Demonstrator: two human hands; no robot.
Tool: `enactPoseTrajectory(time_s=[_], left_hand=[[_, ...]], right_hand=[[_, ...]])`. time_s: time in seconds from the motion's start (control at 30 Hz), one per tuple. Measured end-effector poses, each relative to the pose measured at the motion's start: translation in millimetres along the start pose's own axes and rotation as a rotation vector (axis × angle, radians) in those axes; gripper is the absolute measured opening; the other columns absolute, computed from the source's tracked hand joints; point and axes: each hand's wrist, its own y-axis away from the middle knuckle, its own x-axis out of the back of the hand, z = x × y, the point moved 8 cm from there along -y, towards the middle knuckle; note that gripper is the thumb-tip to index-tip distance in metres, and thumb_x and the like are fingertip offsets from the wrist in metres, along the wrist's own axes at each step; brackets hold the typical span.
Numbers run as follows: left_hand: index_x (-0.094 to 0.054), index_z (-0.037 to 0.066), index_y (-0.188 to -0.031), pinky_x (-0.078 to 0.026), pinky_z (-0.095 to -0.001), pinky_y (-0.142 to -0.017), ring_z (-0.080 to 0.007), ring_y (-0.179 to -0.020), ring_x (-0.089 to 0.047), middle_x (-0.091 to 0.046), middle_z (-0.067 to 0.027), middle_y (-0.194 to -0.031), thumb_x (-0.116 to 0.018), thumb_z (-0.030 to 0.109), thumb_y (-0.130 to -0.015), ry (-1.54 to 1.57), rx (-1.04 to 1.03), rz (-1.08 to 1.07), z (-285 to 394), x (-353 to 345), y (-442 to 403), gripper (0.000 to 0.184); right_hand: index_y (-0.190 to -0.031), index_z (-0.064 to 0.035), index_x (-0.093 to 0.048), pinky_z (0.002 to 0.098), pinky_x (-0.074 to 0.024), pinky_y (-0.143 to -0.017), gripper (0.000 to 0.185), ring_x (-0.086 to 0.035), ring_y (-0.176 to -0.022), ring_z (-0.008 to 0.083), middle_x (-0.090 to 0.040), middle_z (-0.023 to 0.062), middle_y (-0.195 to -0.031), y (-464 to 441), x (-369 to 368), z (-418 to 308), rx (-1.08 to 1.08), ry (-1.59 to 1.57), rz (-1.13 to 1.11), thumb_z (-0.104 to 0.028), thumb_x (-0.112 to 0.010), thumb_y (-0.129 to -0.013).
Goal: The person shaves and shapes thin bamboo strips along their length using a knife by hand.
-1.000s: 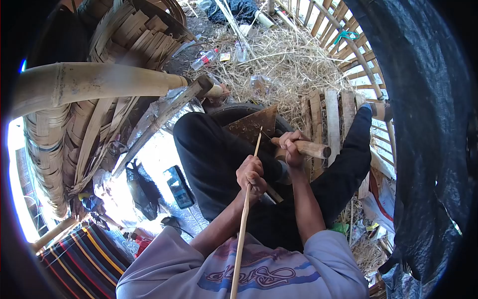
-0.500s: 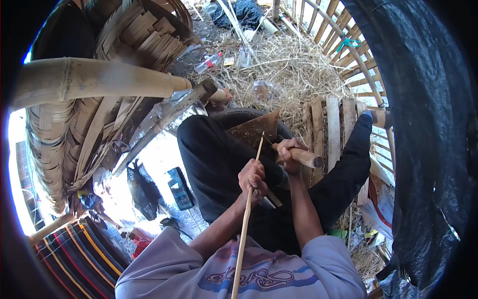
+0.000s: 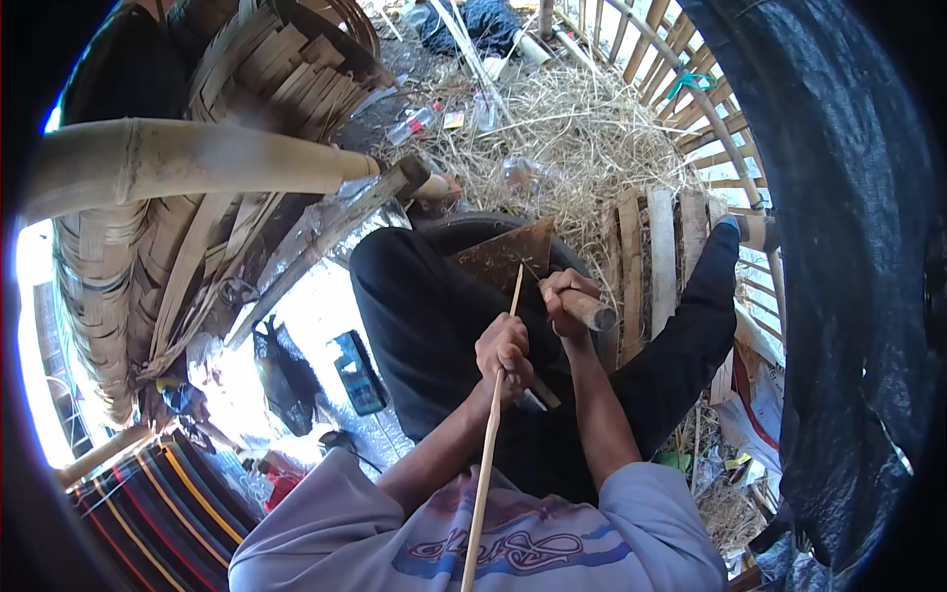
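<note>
My left hand (image 3: 504, 356) is closed around a long, thin, pale stick (image 3: 480, 483), which looks like bamboo. The stick runs from the bottom of the view, over my shirt, to a pointed tip beyond my fist. In my right hand (image 3: 569, 300) is a knife with a thick wooden handle (image 3: 595, 314), its end pointing to the lower right. Only a thin line of its blade shows, close to the stick's tip. Behind the tip lies a brown flat board (image 3: 511, 249) with small shavings on it, against a dark round rim (image 3: 464, 229).
A thick bamboo pole (image 3: 227, 156) crosses on the left, near woven baskets (image 3: 286, 79). A phone (image 3: 357, 373) and a black plastic bag (image 3: 283, 380) lie to my left. Straw (image 3: 592, 128) covers the ground ahead. Wooden slats (image 3: 661, 252) and a dark tarp (image 3: 838, 247) are on the right.
My right hand has shifted slightly left, and the handle's end has swung left and nearer its fist. The left hand and stick have barely moved.
</note>
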Motion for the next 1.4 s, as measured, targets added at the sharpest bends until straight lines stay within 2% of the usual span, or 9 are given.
enactPoseTrajectory(time_s=[0.17,0.23,0.37,0.57,0.63,1.03,1.17,1.3,1.4], left_hand=[[-0.034,0.008,-0.056,-0.023,-0.0278,-0.041,-0.013,-0.04,-0.031,-0.035,-0.002,-0.045,-0.03,0.041,-0.101,-0.03,0.015,0.017,0,5,-1,0.057],[-0.034,0.008,-0.056,-0.022,-0.0283,-0.042,-0.0128,-0.04,-0.03,-0.034,-0.0017,-0.045,-0.03,0.042,-0.101,-0.028,0.028,-0.004,0,2,0,0.056],[-0.034,0.008,-0.056,-0.022,-0.0286,-0.042,-0.013,-0.039,-0.031,-0.033,-0.0012,-0.044,-0.03,0.042,-0.101,-0.002,0.012,0.008,0,-1,-8,0.056],[-0.034,0.008,-0.057,-0.026,-0.0292,-0.042,-0.0144,-0.039,-0.032,-0.033,-0.0015,-0.044,-0.028,0.041,-0.101,-0.012,0.005,-0.009,-4,1,-5,0.056],[-0.034,0.008,-0.056,-0.025,-0.0292,-0.042,-0.0142,-0.038,-0.03,-0.033,-0.001,-0.044,-0.028,0.041,-0.101,-0.023,0.01,0.006,-1,4,-7,0.056],[-0.034,0.008,-0.056,-0.023,-0.0291,-0.042,-0.0133,-0.038,-0.03,-0.032,-0.0009,-0.043,-0.029,0.042,-0.101,0.004,0.027,0.003,-2,4,0,0.056],[-0.034,0.009,-0.055,-0.023,-0.0282,-0.041,-0.0127,-0.038,-0.03,-0.033,-0.0005,-0.043,-0.03,0.042,-0.101,0.0,0.0,-0.013,-2,5,-4,0.057],[-0.034,0.008,-0.056,-0.022,-0.0283,-0.042,-0.0133,-0.038,-0.028,-0.033,-0.0012,-0.043,-0.029,0.042,-0.101,0.02,0.017,-0.009,-3,1,-1,0.057],[-0.034,0.008,-0.056,-0.022,-0.0283,-0.041,-0.0127,-0.037,-0.028,-0.033,-0.0011,-0.043,-0.028,0.043,-0.101,0.006,0.001,-0.033,-3,1,-9,0.057]], right_hand=[[-0.066,-0.0053,-0.044,0.0248,-0.042,-0.048,0.021,-0.054,-0.051,0.0112,-0.051,0.0036,-0.057,1,0,-10,-0.111,-0.314,0.106,-0.011,-0.063,-0.074],[-0.066,-0.0062,-0.043,0.0251,-0.0408,-0.049,0.021,-0.05,-0.05,0.0104,-0.05,0.003,-0.057,5,0,-2,0.038,0.068,-0.002,-0.01,-0.063,-0.074],[-0.066,-0.0072,-0.044,0.0239,-0.0379,-0.051,0.02,-0.044,-0.052,0.009,-0.051,0.0018,-0.059,2,14,5,-0.169,-0.203,0.125,-0.009,-0.062,-0.076],[-0.066,-0.0075,-0.041,0.0273,-0.0377,-0.052,0.023,-0.043,-0.055,0.0092,-0.048,0.0022,-0.06,4,18,0,-0.144,0.038,0.133,-0.006,-0.059,-0.078],[-0.067,-0.0062,-0.04,0.0287,-0.0386,-0.053,0.022,-0.043,-0.054,0.0109,-0.048,0.0031,-0.061,-3,7,-27,-0.199,-0.425,0.179,-0.005,-0.058,-0.078],[-0.067,-0.0048,-0.042,0.0271,-0.0408,-0.054,0.017,-0.045,-0.054,0.0105,-0.048,0.004,-0.058,4,7,-5,-0.02,-0.062,0.092,-0.004,-0.056,-0.077],[-0.069,-0.0054,-0.043,0.0261,-0.0405,-0.054,0.019,-0.047,-0.055,0.0099,-0.051,0.0031,-0.06,0,8,-15,-0.105,-0.393,0.133,-0.01,-0.059,-0.078],[-0.068,-0.0055,-0.042,0.0249,-0.0401,-0.053,0.021,-0.048,-0.054,0.0096,-0.053,0.0042,-0.06,6,17,15,-0.077,-0.055,0.11,-0.01,-0.06,-0.077],[-0.067,-0.0061,-0.043,0.0236,-0.0393,-0.053,0.022,-0.049,-0.054,0.0094,-0.054,0.0044,-0.061,-3,9,-8,-0.16,-0.253,0.128,-0.011,-0.062,-0.075]])
